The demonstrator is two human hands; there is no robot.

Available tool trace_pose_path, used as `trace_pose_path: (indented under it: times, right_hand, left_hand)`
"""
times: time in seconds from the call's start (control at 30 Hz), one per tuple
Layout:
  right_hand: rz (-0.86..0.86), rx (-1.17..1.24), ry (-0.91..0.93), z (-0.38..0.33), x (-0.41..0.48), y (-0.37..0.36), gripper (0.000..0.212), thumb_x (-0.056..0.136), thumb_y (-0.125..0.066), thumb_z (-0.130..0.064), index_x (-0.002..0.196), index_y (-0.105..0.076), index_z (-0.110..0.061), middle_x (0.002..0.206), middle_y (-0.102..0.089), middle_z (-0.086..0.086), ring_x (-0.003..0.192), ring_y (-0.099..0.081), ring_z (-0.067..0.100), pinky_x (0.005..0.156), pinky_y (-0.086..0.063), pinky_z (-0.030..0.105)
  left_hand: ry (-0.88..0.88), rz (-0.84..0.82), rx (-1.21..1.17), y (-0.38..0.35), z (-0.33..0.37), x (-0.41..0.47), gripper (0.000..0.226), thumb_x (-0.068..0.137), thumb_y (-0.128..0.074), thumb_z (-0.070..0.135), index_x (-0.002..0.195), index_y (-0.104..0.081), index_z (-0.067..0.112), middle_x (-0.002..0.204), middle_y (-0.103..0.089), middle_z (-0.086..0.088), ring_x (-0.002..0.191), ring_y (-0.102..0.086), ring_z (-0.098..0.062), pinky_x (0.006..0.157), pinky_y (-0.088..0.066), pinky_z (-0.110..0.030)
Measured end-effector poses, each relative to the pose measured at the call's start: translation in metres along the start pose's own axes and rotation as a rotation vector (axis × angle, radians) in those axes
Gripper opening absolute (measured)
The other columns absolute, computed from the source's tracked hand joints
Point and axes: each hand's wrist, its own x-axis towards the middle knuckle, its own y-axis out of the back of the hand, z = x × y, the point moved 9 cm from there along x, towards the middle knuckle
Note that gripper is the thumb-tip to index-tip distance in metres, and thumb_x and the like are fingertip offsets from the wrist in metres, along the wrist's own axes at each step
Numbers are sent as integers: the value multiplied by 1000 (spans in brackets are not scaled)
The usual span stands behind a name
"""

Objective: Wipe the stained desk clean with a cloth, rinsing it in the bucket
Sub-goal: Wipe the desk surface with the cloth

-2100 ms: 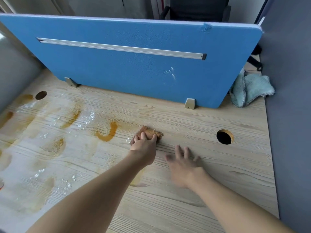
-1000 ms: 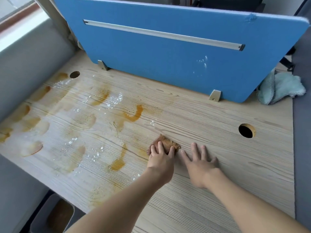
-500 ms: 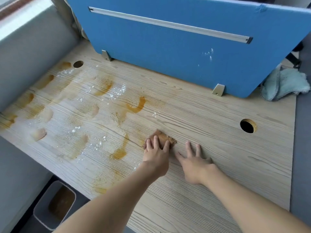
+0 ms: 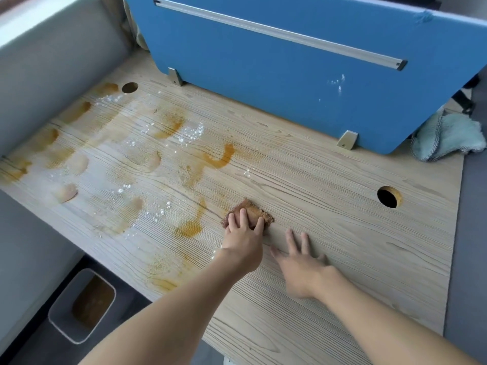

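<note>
Left hand (image 4: 243, 243) has dragged cloth (image 4: 255, 209) nearer; right hand (image 4: 300, 270) stays flat on desk (image 4: 342, 180).

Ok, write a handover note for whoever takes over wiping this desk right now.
Left hand: fingers flat, pressing the brown soiled cloth onto the pale wooden desk.
Right hand: open, flat on the desk beside it.
Grey rectangular bucket: on the floor below the desk's left front edge.
Done: right half looks clean.
Left: orange-brown stains across the left half; rinse the cloth.
</note>
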Motion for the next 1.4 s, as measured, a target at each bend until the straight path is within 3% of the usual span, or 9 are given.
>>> trace_pose_path:
  times: [0.13, 0.27, 0.47, 0.97, 1.13, 1.3, 1.4]
  right_hand:
    - [12, 28, -11, -3, 2, 4, 86, 94, -43, -10, 158, 10, -34, 158, 38, 12, 145, 26, 49, 112, -15, 74]
    - [13, -6, 38, -11, -5, 5, 81, 93, -41, -8, 159, -1, -32, 161, 32, 13, 148, 24, 42, 112, -13, 73]
    - [-18, -87, 81, -31, -13, -20, 88, 92, -37, -5, 157, 15, -37, 155, 42, 15, 143, 33, 45, 111, -12, 75]
    - [3, -67, 63, -31, -13, -19, 90, 93, -42, -9, 157, 13, -39, 155, 41, 14, 144, 32, 45, 111, -11, 75]
    - [-28, -73, 129, -48, -22, -20, 80, 90, -36, -3, 160, -6, -30, 161, 31, 15, 148, 26, 42, 113, -11, 74]
    - [-25, -135, 119, -57, -26, -43, 84, 95, -38, -5, 158, 12, -30, 157, 39, 15, 144, 32, 45, 111, -10, 76]
    - [-12, -124, 108, -56, -26, -43, 86, 95, -39, -5, 158, 15, -31, 155, 42, 14, 143, 34, 45, 110, -9, 76]
  left_hand:
    - [-19, -33, 15, -18, 6, -20, 80, 97, -45, 11, 160, 1, 27, 162, 18, -22, 148, 12, -51, 121, -12, -56]
    - [-14, 7, 6, -12, -9, -13, 80, 97, -48, 12, 159, -1, 31, 163, 17, -19, 149, 11, -49, 120, -16, -56]
    - [21, -7, 11, -11, -7, -21, 84, 97, -50, 10, 159, 4, 27, 162, 20, -22, 148, 11, -50, 119, -16, -56]
    - [12, -10, 28, -30, -19, -42, 79, 97, -47, 12, 160, -2, 28, 163, 14, -22, 149, 6, -50, 120, -16, -56]
    - [-3, 24, 35, -31, -32, -44, 77, 97, -45, 11, 159, -6, 33, 165, 9, -17, 150, 3, -46, 120, -18, -54]
    - [22, 36, 11, -28, -26, -46, 76, 98, -47, 13, 160, -4, 27, 163, 11, -23, 148, 5, -51, 120, -14, -56]
    - [24, 2, 10, -45, -26, -61, 77, 98, -45, 11, 160, -2, 26, 163, 13, -23, 148, 6, -51, 121, -14, -54]
